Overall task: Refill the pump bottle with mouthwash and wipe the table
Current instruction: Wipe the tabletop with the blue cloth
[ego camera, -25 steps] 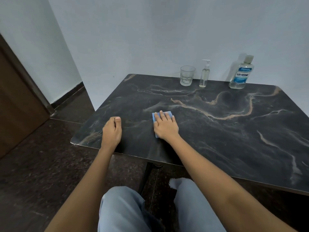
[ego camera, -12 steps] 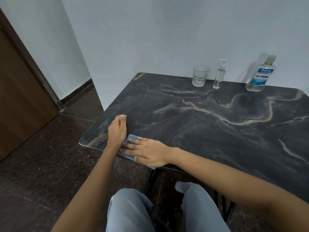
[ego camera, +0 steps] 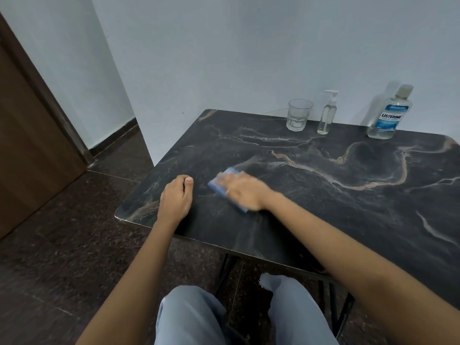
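Note:
My right hand point(ego camera: 245, 191) lies flat on a blue cloth point(ego camera: 225, 176) and presses it against the dark marbled table point(ego camera: 348, 200) near the front left; the hand is motion-blurred. My left hand point(ego camera: 175, 197) rests as a loose fist on the table near its front left corner, holding nothing. At the back edge by the wall stand a slim clear pump bottle point(ego camera: 327, 113) and, further right, a mouthwash bottle point(ego camera: 389, 114) with a blue label and its cap on.
An empty clear drinking glass point(ego camera: 298, 115) stands left of the pump bottle. A brown door point(ego camera: 29, 150) is at the far left. Dark tiled floor point(ego camera: 62, 245) surrounds the table, and my knees in pale jeans sit below its front edge.
My right hand swept the blue cloth from the table's middle to the front edge beside my left hand, then back away from the edge. The left fist stayed put.

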Demonstrator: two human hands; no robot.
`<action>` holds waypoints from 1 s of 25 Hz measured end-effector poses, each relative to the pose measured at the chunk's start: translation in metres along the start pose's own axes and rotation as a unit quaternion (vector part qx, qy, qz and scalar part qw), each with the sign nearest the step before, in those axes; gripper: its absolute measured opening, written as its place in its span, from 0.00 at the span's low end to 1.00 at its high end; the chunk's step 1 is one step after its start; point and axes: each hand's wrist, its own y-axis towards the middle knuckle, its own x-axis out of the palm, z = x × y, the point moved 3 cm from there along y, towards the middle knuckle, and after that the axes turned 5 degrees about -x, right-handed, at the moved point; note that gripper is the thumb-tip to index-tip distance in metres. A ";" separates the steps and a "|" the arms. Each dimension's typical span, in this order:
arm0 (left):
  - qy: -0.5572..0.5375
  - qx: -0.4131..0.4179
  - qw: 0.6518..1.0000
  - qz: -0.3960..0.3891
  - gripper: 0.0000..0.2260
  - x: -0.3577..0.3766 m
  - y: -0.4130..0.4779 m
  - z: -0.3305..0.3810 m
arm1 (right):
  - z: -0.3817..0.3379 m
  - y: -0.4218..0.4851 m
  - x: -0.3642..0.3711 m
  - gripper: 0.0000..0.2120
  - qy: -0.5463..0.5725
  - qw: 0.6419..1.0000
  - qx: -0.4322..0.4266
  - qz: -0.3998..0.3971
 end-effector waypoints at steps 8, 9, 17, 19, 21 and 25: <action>0.078 0.011 0.997 -0.018 0.16 0.022 0.005 0.012 | -0.006 -0.041 0.004 0.24 -0.001 0.992 -0.126 -0.029; 0.082 0.011 0.996 -0.021 0.16 0.024 0.007 0.013 | 0.015 -0.042 -0.002 0.24 -0.001 0.993 -0.111 -0.028; 0.094 0.018 0.995 -0.027 0.16 0.041 0.016 0.028 | 0.046 -0.016 0.009 0.24 -0.024 0.998 0.065 0.002; 0.094 0.021 0.995 -0.032 0.16 0.047 0.020 0.033 | 0.060 -0.026 -0.003 0.23 -0.003 1.000 -0.015 -0.004; 0.096 0.025 0.994 -0.039 0.16 0.052 0.024 0.037 | 0.116 -0.024 -0.022 0.24 0.009 0.990 0.135 0.032; 0.096 0.041 0.993 -0.046 0.16 0.066 0.027 0.047 | 0.118 -0.025 -0.014 0.25 -0.011 0.980 0.199 -0.001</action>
